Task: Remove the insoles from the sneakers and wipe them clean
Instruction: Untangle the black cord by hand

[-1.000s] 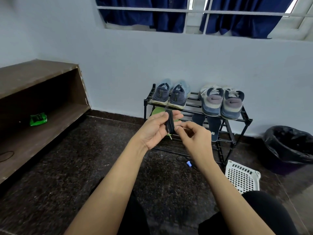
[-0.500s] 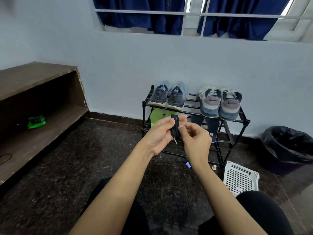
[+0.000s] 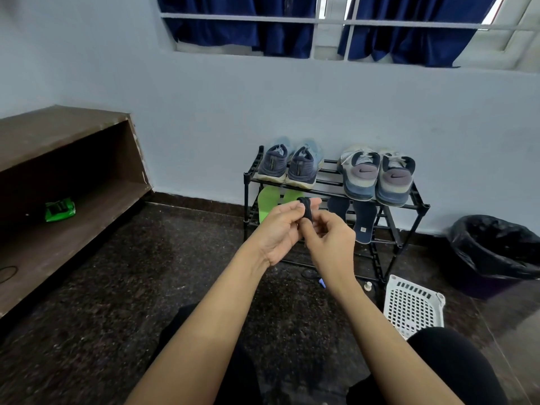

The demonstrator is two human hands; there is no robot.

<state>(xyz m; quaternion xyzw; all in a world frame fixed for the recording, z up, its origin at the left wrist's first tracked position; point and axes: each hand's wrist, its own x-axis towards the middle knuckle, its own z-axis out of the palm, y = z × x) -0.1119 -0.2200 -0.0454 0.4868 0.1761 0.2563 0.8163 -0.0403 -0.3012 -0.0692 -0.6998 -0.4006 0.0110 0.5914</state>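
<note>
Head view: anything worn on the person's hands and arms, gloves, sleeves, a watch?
Nothing visible. The left hand and right hand are gloveless, and both forearms are bare to the frame's bottom edge: no sleeve, watch or band shows.

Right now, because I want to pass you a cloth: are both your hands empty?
No, the left hand and the right hand together hold a small black object.

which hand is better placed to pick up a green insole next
Probably the left hand: it lines up with the green insoles, while the right hand sits toward the dark insoles. Both grip a black item.
</note>
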